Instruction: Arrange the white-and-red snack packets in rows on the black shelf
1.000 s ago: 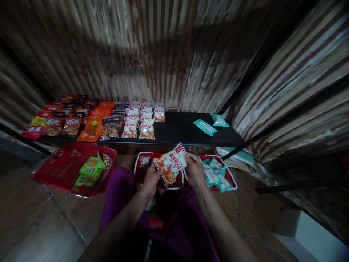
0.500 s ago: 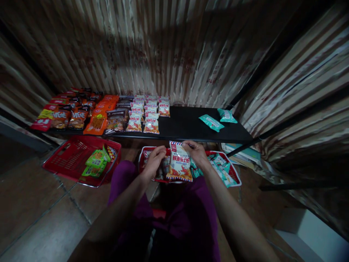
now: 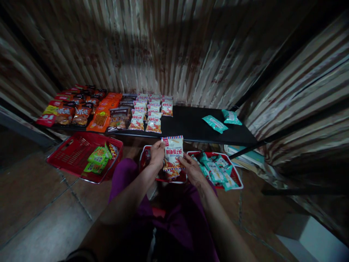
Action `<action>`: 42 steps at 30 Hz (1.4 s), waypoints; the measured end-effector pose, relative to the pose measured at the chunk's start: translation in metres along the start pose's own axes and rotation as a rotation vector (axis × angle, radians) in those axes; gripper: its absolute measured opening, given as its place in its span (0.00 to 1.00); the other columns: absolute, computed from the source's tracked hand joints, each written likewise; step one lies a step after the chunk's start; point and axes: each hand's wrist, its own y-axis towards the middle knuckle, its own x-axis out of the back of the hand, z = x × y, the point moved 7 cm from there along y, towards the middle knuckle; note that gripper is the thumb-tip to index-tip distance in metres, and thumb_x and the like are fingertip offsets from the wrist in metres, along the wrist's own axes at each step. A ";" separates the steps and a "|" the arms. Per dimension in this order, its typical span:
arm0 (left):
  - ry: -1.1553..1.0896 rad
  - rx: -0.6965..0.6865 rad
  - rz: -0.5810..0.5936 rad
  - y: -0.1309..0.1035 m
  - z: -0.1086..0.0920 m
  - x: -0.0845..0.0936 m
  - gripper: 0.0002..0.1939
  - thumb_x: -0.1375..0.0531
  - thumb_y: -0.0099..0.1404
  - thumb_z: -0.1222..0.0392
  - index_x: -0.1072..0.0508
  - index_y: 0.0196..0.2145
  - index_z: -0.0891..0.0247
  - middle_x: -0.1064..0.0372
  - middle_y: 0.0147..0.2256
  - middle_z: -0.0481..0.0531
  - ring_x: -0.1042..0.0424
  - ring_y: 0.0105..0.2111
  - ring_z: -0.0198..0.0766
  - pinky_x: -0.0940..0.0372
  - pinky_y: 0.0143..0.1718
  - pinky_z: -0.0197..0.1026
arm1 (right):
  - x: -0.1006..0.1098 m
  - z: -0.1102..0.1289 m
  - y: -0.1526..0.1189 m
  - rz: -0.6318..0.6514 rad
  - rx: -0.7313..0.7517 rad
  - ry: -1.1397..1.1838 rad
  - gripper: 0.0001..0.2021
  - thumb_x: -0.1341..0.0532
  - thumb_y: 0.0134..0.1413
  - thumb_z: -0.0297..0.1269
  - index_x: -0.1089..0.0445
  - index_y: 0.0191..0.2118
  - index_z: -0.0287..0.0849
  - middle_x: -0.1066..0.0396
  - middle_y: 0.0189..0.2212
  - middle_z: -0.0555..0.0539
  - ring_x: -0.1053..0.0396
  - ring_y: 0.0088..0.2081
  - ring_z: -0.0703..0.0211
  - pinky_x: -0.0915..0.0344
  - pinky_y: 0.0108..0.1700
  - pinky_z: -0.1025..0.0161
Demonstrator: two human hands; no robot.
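A white snack bag with red lettering and striped edges (image 3: pixel 173 151) is held upright between my two hands. My left hand (image 3: pixel 157 154) pinches its left edge near the top. At its lower right edge, my right hand (image 3: pixel 191 168) has fingers closed on it. Directly beneath lies the middle red basket (image 3: pixel 141 157), where part of another such bag (image 3: pixel 172 174) shows; the rest of its contents are mostly hidden by the hands. Similar white bags (image 3: pixel 153 122) lie in rows on the black shelf (image 3: pixel 185 123) behind.
On the shelf's left are brown bags (image 3: pixel 119 119), orange packs (image 3: pixel 99 122) and dark noodle-like packs (image 3: pixel 64 114); two teal packs (image 3: pixel 215 123) lie right. A left red basket (image 3: pixel 72 153) holds green packs (image 3: pixel 98 156); a right basket (image 3: pixel 239 178) holds teal packs (image 3: pixel 215 171). Corrugated sheeting stands behind.
My left hand has taken hold of the bag's left edge. My right hand has moved from its top to its lower right, and the bag has risen slightly and straightened.
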 end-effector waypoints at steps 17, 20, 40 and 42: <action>0.139 0.203 0.344 -0.012 0.002 -0.012 0.16 0.37 0.52 0.51 0.27 0.36 0.63 0.26 0.35 0.54 0.29 0.32 0.37 0.37 0.35 0.38 | 0.008 0.001 0.010 -0.168 0.097 0.147 0.19 0.29 0.32 0.43 0.27 0.35 0.44 0.24 0.28 0.52 0.28 0.28 0.58 0.31 0.33 0.60; 0.104 0.203 0.405 -0.026 0.014 -0.013 0.18 0.34 0.49 0.54 0.27 0.37 0.64 0.26 0.36 0.54 0.28 0.34 0.39 0.36 0.39 0.41 | 0.010 -0.001 0.011 -0.209 0.120 0.156 0.18 0.29 0.32 0.44 0.27 0.34 0.45 0.24 0.27 0.52 0.28 0.28 0.58 0.31 0.33 0.60; 0.078 0.152 0.449 -0.033 0.032 -0.002 0.19 0.35 0.50 0.58 0.27 0.40 0.66 0.25 0.37 0.56 0.27 0.37 0.42 0.35 0.42 0.44 | 0.023 0.039 0.042 -0.475 0.194 0.209 0.13 0.28 0.28 0.35 0.29 0.26 0.41 0.27 0.18 0.54 0.32 0.19 0.64 0.34 0.21 0.67; 0.066 0.155 0.473 -0.036 0.028 -0.004 0.20 0.35 0.51 0.58 0.27 0.41 0.66 0.25 0.38 0.56 0.27 0.37 0.42 0.35 0.42 0.43 | 0.022 0.042 0.045 -0.506 0.205 0.197 0.13 0.29 0.28 0.35 0.29 0.25 0.41 0.28 0.17 0.55 0.32 0.19 0.64 0.34 0.21 0.67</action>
